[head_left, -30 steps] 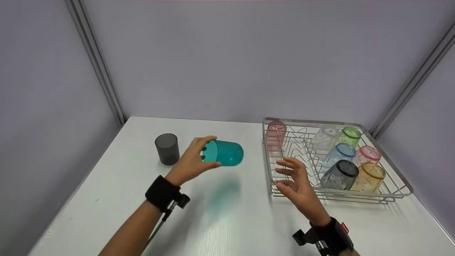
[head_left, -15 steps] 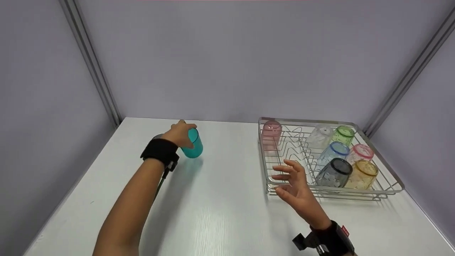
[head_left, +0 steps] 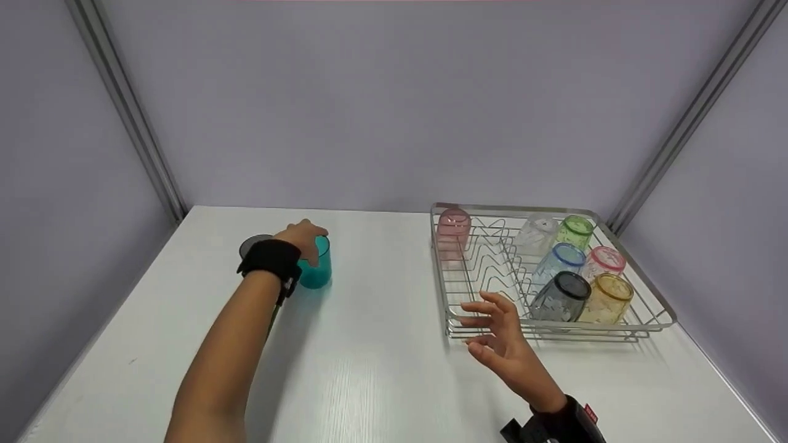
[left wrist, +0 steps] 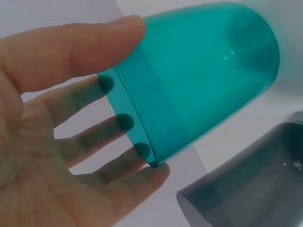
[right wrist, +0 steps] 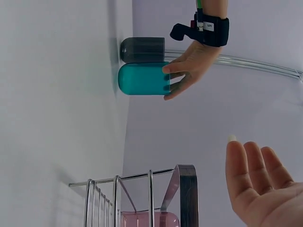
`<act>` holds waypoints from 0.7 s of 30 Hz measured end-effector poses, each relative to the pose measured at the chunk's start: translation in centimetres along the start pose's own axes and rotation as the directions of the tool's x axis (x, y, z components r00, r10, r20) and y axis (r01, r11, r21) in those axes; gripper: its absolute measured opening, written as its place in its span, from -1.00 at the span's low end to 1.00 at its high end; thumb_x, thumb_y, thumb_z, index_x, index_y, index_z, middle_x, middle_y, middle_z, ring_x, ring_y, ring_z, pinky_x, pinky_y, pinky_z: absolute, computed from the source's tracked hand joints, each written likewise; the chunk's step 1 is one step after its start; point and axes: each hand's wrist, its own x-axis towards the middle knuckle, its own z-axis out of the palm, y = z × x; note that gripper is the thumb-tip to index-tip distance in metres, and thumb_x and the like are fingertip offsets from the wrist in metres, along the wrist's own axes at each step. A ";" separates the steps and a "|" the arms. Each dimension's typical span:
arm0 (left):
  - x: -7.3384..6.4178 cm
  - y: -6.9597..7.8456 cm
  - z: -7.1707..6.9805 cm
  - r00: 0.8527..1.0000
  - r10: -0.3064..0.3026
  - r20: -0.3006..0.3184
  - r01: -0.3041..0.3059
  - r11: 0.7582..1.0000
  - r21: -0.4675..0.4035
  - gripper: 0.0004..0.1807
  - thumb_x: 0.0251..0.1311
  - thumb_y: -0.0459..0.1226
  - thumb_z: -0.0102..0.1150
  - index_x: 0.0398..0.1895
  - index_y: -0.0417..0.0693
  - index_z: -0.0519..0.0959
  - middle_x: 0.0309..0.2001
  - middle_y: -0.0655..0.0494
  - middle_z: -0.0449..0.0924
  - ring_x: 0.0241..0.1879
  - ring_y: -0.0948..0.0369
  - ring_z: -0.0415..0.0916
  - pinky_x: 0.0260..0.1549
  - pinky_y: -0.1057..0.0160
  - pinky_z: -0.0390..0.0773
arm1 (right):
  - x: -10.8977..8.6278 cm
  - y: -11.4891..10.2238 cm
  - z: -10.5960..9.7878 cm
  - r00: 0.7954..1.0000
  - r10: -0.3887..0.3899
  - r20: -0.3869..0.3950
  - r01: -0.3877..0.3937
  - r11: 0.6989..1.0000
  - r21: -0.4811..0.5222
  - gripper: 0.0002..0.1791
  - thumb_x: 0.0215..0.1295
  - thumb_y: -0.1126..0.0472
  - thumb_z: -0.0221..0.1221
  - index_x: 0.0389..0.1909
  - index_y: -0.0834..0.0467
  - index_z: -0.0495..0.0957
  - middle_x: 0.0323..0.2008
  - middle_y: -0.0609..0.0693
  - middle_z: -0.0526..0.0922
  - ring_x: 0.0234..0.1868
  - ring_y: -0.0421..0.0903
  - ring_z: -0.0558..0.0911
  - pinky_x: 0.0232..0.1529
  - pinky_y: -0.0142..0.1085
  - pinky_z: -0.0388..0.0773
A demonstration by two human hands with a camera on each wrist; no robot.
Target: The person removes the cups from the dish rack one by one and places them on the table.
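My left hand (head_left: 301, 239) holds a teal translucent cup (head_left: 316, 274) near its rim, thumb on one side and fingers on the other. The cup is upright at the table surface; whether its base touches I cannot tell. Just left of it a dark grey cup (head_left: 247, 246) stands, mostly covered by my wrist in the head view. Both cups (right wrist: 147, 79) show side by side in the right wrist view. My right hand (head_left: 506, 354) hovers before the rack's front left corner, fingers loosely bent, holding nothing.
A wire dish rack (head_left: 443, 289) sits on the right of the white table (head_left: 369, 381). In it are a pink cup (head_left: 454, 229) at back left and several coloured glasses, among them a dark glass (head_left: 557, 301) and a yellow glass (head_left: 608, 300). Walls enclose the back and sides.
My left hand has carried the teal cup leftward and turned it from lying sideways to upright, down beside the grey cup. The right hand keeps its pose; the head view has shifted slightly.
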 end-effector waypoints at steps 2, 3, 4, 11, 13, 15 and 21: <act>-0.2 -0.2 0.1 1.000 -0.013 -0.001 0.013 1.000 -0.008 -0.23 0.08 -0.40 0.19 0.42 -0.04 0.20 0.39 -0.24 0.03 0.33 -0.20 0.01 0.06 -0.13 0.39 | -0.1 0.1 0.0 1.000 0.007 0.008 -0.007 1.000 0.006 -0.25 0.35 0.49 -0.03 0.41 0.14 -0.20 0.28 0.16 0.21 0.18 -0.11 0.41 0.05 -0.27 0.47; -0.3 -0.3 0.1 1.000 -0.017 -0.003 0.017 1.000 -0.010 -0.24 0.09 -0.39 0.19 0.42 -0.05 0.19 0.39 -0.25 0.03 0.32 -0.21 0.02 0.07 -0.14 0.38 | -0.2 0.2 0.1 1.000 0.010 0.011 -0.010 1.000 0.006 -0.25 0.35 0.49 -0.03 0.41 0.14 -0.20 0.28 0.12 0.22 0.18 -0.11 0.41 0.05 -0.27 0.47; -0.3 -0.3 0.1 1.000 -0.021 -0.006 0.021 1.000 -0.014 -0.24 0.10 -0.39 0.19 0.42 -0.05 0.19 0.39 -0.25 0.04 0.32 -0.21 0.02 0.08 -0.15 0.38 | -0.2 0.3 0.1 1.000 0.012 0.013 -0.012 1.000 0.005 -0.25 0.35 0.49 -0.03 0.41 0.15 -0.20 0.27 0.09 0.23 0.18 -0.12 0.41 0.05 -0.27 0.47; -0.5 -0.5 0.3 0.999 -0.044 -0.002 0.044 0.999 -0.005 -0.24 0.12 -0.36 0.19 0.43 -0.04 0.16 0.39 -0.27 0.03 0.32 -0.22 0.02 0.09 -0.18 0.38 | -0.3 0.6 -0.1 1.000 0.014 0.012 -0.014 1.000 0.004 -0.25 0.34 0.50 -0.04 0.41 0.16 -0.20 0.27 0.21 0.20 0.17 -0.12 0.41 0.04 -0.29 0.47; -0.3 -0.6 0.4 0.999 -0.044 0.002 0.044 0.999 0.007 -0.22 0.13 -0.34 0.19 0.44 -0.03 0.14 0.39 -0.26 0.03 0.31 -0.21 0.03 0.09 -0.20 0.37 | -0.4 0.7 -0.1 1.000 0.016 0.014 -0.016 1.000 0.006 -0.25 0.34 0.50 -0.03 0.41 0.17 -0.20 0.27 0.24 0.18 0.17 -0.13 0.41 0.04 -0.29 0.48; 0.0 -0.8 0.5 0.999 -0.037 0.003 0.037 0.999 0.019 -0.21 0.13 -0.33 0.19 0.45 -0.02 0.12 0.38 -0.26 0.04 0.31 -0.21 0.03 0.11 -0.20 0.35 | -0.4 0.9 -0.1 1.000 0.015 0.014 -0.015 1.000 0.003 -0.25 0.34 0.50 -0.03 0.41 0.17 -0.20 0.27 0.26 0.18 0.16 -0.14 0.41 0.03 -0.30 0.48; 0.4 -0.8 1.0 0.997 0.043 -0.058 -0.040 0.998 0.043 -0.10 0.14 -0.31 0.23 0.49 -0.07 -0.04 0.41 -0.31 -0.02 0.35 -0.30 -0.06 0.22 -0.29 0.15 | -0.3 1.1 -0.2 1.000 0.020 0.021 -0.020 1.000 0.004 -0.25 0.34 0.50 -0.03 0.41 0.14 -0.19 0.27 0.32 0.15 0.16 -0.14 0.41 0.03 -0.31 0.48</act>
